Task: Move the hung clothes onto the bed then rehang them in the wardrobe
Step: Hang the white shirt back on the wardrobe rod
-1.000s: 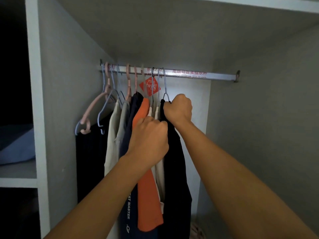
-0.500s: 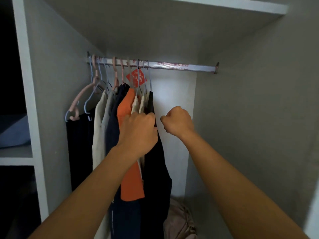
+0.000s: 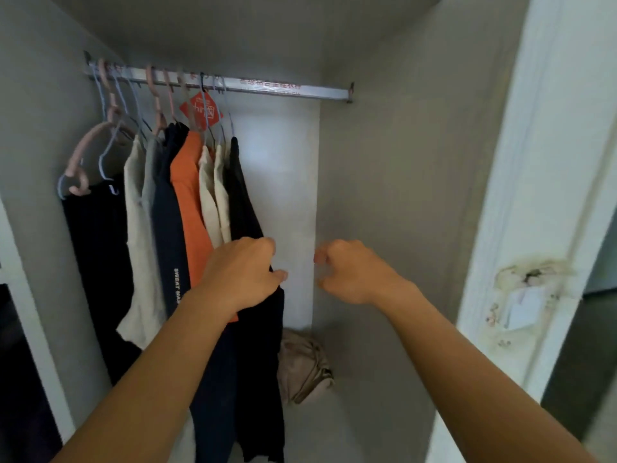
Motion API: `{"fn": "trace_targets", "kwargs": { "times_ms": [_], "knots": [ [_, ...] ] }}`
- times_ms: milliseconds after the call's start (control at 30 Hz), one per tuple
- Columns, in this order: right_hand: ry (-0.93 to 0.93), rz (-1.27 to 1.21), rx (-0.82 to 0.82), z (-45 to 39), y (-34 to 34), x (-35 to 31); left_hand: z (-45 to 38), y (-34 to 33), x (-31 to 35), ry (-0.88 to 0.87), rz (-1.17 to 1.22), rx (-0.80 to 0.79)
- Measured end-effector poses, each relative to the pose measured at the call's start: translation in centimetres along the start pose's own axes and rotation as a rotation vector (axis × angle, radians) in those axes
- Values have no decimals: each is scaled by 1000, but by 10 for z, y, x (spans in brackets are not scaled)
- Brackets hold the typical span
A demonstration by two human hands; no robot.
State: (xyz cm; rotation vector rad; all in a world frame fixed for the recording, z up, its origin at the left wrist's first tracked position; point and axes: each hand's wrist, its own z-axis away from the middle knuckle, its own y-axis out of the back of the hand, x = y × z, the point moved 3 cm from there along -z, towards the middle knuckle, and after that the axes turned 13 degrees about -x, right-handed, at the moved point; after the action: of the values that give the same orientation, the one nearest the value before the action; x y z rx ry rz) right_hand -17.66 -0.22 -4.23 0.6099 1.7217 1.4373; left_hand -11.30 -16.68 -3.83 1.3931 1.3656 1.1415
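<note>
navy garment [image 3: 173, 248]: white capitals run down the cloth, "SWEAT" clear, then "MA", the rest hidden behind the left arm.
red tag [image 3: 201, 110]: a diamond-shaped card hanging among the hangers, white characters on it, too blurred to read.
rail [image 3: 267, 89]: a line of red characters printed along the bar on its bare right half, too small and blurred to read; more red marks near the hanger hooks, also unreadable.
wall patch [image 3: 522, 310]: a pale paper scrap on the door frame, no writing legible.

Two bare, sleeveless forearms [image 3: 160, 369]
</note>
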Motion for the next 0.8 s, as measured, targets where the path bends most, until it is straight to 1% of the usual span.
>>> {"fn": "trace_targets", "kwargs": {
  "times_ms": [167, 267, 400, 500, 800],
  "knots": [
    [-186, -26, -41, 58, -33, 11, 23, -36, 21, -141, 111, -257],
    [-291, -48, -42, 94, -50, 10, 42, -51, 35, -248, 167, -353],
    [-415, -49, -31, 143, -71, 14, 63, -66, 58, -371, 187, -396],
    [-498, -57, -25, 186, -79, 19, 80, -72, 87, -451, 185, -435],
    [-788, -100, 62, 343, -75, 40, 139, -72, 211, -739, 171, -519]
  ]
}}
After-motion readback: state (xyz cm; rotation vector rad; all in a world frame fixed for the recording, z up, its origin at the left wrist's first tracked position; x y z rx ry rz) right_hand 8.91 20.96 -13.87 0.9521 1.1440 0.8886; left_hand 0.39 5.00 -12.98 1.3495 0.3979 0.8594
